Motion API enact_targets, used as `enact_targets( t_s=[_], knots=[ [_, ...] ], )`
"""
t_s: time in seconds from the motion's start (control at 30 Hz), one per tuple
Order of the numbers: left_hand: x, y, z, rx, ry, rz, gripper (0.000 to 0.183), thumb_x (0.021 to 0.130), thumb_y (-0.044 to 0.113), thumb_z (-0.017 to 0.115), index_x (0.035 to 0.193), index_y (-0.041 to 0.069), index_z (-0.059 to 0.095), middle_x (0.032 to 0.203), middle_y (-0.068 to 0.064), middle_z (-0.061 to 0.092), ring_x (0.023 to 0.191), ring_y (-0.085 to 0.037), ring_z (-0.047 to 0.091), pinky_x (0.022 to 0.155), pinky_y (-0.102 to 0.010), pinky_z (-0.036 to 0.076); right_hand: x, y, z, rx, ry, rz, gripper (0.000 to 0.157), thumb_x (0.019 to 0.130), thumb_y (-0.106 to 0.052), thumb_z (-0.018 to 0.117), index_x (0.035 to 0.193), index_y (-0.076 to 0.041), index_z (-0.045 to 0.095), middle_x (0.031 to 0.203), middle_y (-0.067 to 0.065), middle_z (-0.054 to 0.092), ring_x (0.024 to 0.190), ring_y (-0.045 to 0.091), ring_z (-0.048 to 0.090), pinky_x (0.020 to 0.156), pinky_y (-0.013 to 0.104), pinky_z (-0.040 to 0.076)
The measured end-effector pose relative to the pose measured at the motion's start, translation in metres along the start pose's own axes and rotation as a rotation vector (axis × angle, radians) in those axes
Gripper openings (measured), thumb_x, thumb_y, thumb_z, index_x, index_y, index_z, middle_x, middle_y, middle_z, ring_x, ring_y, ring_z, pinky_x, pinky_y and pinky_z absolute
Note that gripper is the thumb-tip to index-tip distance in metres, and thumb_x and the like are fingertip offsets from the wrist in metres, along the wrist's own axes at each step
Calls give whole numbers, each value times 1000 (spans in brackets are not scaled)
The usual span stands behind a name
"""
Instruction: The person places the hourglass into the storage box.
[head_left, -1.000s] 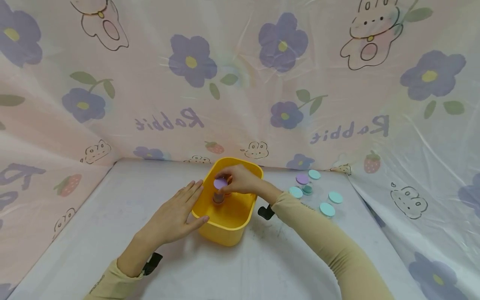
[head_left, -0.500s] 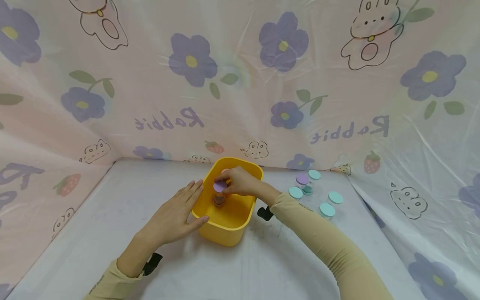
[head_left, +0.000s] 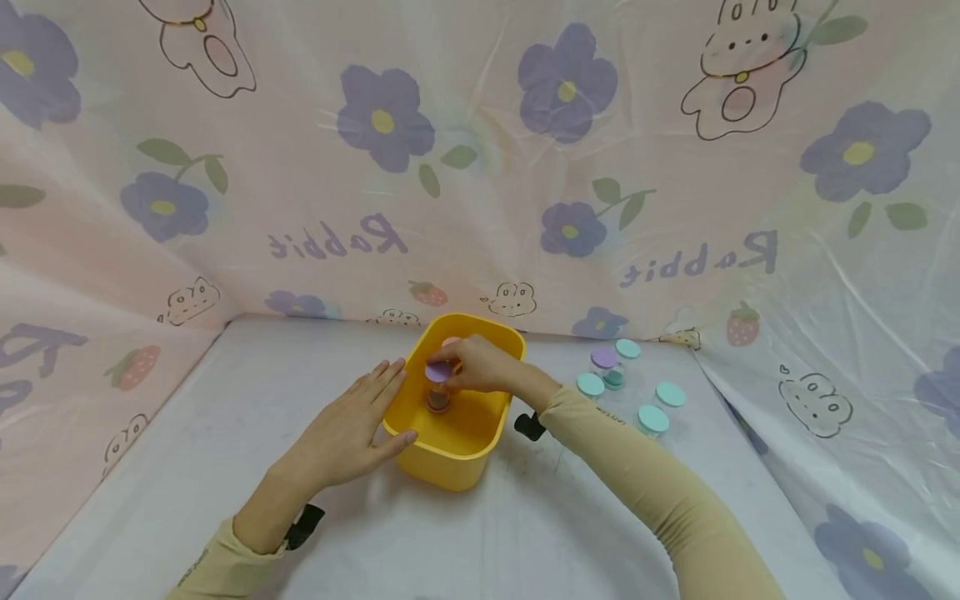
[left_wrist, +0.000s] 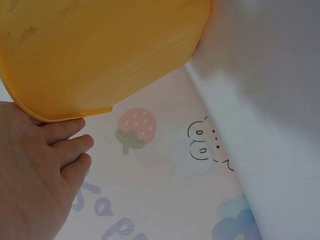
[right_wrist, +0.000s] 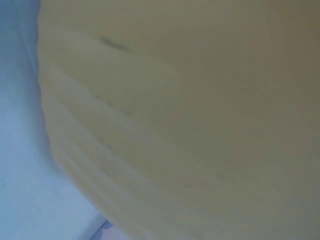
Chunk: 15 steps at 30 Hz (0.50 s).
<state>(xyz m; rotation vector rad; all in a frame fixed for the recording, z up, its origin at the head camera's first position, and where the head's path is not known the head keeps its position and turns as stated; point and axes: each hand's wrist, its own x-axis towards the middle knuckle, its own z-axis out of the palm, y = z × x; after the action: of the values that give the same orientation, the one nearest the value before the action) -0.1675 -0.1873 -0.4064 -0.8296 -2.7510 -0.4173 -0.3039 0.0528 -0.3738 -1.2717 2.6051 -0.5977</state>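
A yellow bin (head_left: 457, 471) stands on the white table. My left hand (head_left: 337, 437) lies along its left side, fingers straight against the rim and thumb over the near corner; the left wrist view also shows these fingers (left_wrist: 70, 150) at the rim. Inside the bin, my right hand (head_left: 480, 365) pinches a small jar by its purple lid (head_left: 438, 372). A brownish round part (head_left: 438, 402) shows just below that lid. Behind the right hand, a pink lid (head_left: 451, 342) is partly hidden. A pale sleeve (right_wrist: 175, 125) fills most of the right wrist view and hides the right hand there.
Right of the bin stand several small jars with mint lids (head_left: 653, 419) and one with a purple lid (head_left: 603, 357). A teal-coloured piece (head_left: 613, 379) shows among them. Printed cloth (head_left: 480, 183) rises behind and beside the table.
My right hand has sunk slightly with the purple-lidded jar, and the pink lid behind it has come into view. My left hand stays at the bin's rim.
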Motion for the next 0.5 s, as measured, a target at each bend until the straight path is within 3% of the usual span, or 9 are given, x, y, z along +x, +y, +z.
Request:
enact_targets(
  t_s=[0.23, 0.5],
  knots=[
    [0, 1, 0, -1, -4, -1, 89, 103, 59, 55, 163, -1, 27, 172, -12, 20, 158, -34, 22, 126, -55, 25, -5, 1, -3, -28, -17, -17, 46, 94, -20, 80, 138, -10, 69, 125, 4, 74, 104, 17, 71, 96, 26, 58],
    [0, 0, 1, -1, -5, -2, 89, 103, 59, 54, 163, -1, 26, 172, -13, 20, 158, -35, 22, 126, -56, 25, -20, -4, -10, 46, 32, -12, 48, 95, -20, 79, 140, -9, 67, 133, 7, 71, 112, 26, 71, 98, 38, 59]
  ],
)
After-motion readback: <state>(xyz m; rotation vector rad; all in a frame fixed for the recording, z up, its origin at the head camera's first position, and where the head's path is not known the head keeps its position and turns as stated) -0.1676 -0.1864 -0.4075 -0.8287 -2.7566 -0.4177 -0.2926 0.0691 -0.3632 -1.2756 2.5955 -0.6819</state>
